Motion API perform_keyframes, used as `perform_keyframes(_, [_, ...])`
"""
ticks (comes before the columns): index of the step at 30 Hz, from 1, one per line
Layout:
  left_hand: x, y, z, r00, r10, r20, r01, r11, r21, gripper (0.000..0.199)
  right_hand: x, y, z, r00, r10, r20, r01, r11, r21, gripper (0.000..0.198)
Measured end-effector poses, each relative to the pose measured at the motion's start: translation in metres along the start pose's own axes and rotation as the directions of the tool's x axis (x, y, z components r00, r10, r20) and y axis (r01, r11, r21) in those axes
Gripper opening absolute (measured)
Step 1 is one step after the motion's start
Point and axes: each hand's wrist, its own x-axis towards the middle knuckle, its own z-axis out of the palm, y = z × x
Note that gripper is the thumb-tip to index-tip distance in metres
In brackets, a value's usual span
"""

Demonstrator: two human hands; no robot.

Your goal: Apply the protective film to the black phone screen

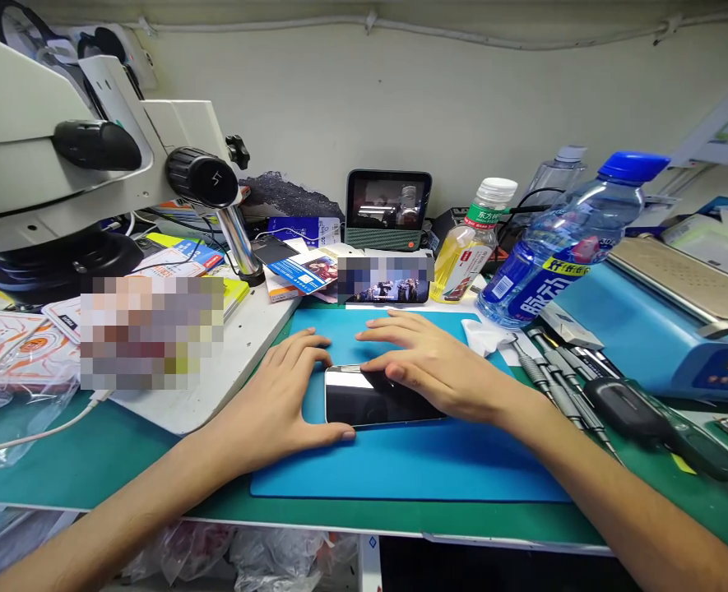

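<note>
Bracketing the phone's (379,401) left end, seemingly to steady it, the left hand (286,396) curves half-open while the loosely spread right hand (441,358), gripping nothing visible, reaches its far edge.

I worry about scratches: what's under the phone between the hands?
The blue mat lies under the phone, showing along its near edge. The patch directly beneath is covered; anything small there can't be seen.
</note>
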Motion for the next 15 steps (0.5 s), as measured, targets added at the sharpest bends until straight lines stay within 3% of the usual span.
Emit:
perform_keyframes(9, [0.0,-0.001,0.001,1.0,-0.01,0.011,0.009,1.0,0.023,0.065,-0.003,0.015,-0.011,0.991,0.092,-0.1,-0.096,0.995,-0.033,0.062])
perform_keyframes(15, [-0.001,-0.003,0.004,1.0,0.002,0.001,-0.002,1.0,0.022,0.063,-0.005,0.013,-0.003,0.98,0.183,-0.072,-0.186,0.982,-0.036,0.042])
